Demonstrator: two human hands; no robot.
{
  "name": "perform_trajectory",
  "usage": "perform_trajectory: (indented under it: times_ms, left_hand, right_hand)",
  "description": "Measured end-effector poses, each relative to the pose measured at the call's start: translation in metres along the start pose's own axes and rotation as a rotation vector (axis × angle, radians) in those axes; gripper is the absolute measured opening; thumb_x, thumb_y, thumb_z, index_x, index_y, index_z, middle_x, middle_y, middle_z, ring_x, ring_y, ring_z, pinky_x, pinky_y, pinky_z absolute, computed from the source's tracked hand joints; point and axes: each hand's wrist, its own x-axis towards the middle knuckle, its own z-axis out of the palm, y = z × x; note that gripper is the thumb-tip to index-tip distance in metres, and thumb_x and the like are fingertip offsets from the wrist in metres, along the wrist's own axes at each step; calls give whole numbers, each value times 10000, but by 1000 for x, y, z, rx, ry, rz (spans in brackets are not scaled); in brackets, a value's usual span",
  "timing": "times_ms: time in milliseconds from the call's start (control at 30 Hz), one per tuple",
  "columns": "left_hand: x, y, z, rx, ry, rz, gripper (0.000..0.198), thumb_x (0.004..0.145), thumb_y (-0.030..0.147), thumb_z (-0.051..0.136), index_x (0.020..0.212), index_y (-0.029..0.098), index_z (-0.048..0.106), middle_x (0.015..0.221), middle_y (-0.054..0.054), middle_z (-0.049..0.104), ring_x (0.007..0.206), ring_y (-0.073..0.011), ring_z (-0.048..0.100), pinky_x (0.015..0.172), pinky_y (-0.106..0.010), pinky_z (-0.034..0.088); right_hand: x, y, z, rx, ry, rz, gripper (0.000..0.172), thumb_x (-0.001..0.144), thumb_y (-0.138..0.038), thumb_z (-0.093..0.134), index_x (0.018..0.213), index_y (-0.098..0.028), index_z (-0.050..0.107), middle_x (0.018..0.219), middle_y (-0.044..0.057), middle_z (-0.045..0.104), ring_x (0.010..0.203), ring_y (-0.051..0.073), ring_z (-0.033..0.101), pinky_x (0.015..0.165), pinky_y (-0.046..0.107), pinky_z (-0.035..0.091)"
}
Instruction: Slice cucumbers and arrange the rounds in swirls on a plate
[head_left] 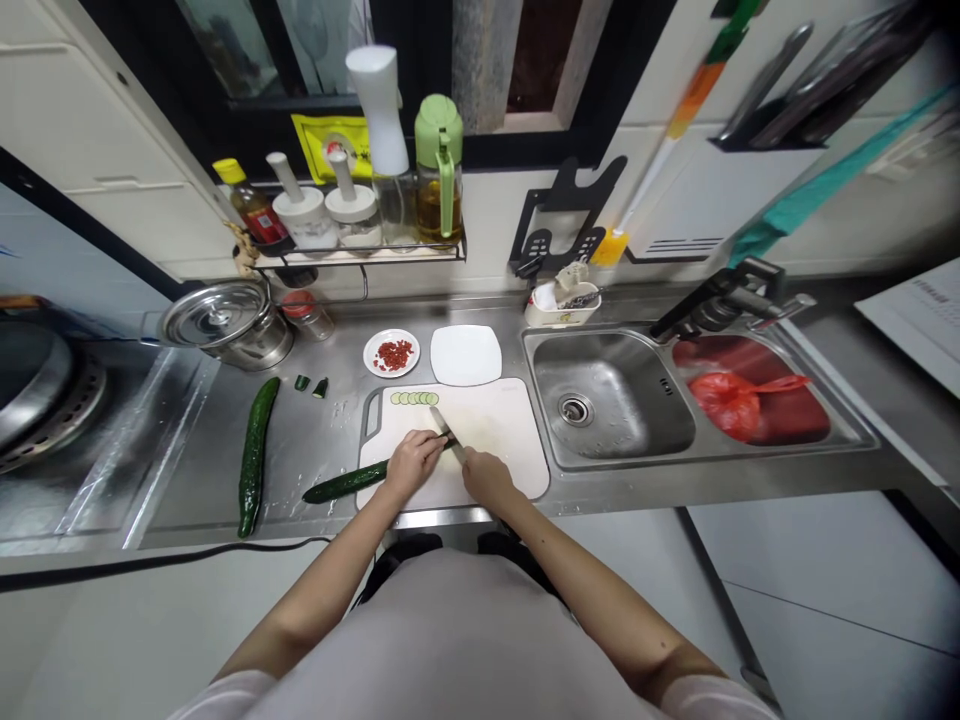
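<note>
A long cucumber (346,484) lies across the left part of a white cutting board (517,430), its left end past the board's edge. My left hand (413,462) is closed over its right portion. In my right hand (487,480) is a knife (442,422), its blade at the cucumber's right end. Several thin cucumber slices (414,398) form a row near the board's top left. A second whole cucumber (256,455) rests on the steel counter at the left, with two small cut pieces (320,388) to its upper right.
Behind the board are a white square plate (466,355) and a small plate of red bits (375,353). A lidded pot (259,340) and jar (307,316) stand back left. The double sink (611,400), holding a red bag (727,403), lies right.
</note>
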Motion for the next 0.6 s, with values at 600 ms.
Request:
perform_trajectory:
  times_ms: [600]
  left_hand:
    - [0,0,1,-1,18,6,253,949,269,506,1071,236,725,995,-76,687,943,-183,603,809,-333,548]
  right_hand:
    - [2,-1,3,-8,-43,28,321,930,-154,341,1180,-118,540,1001,153,683,953,255,655,737,317,432]
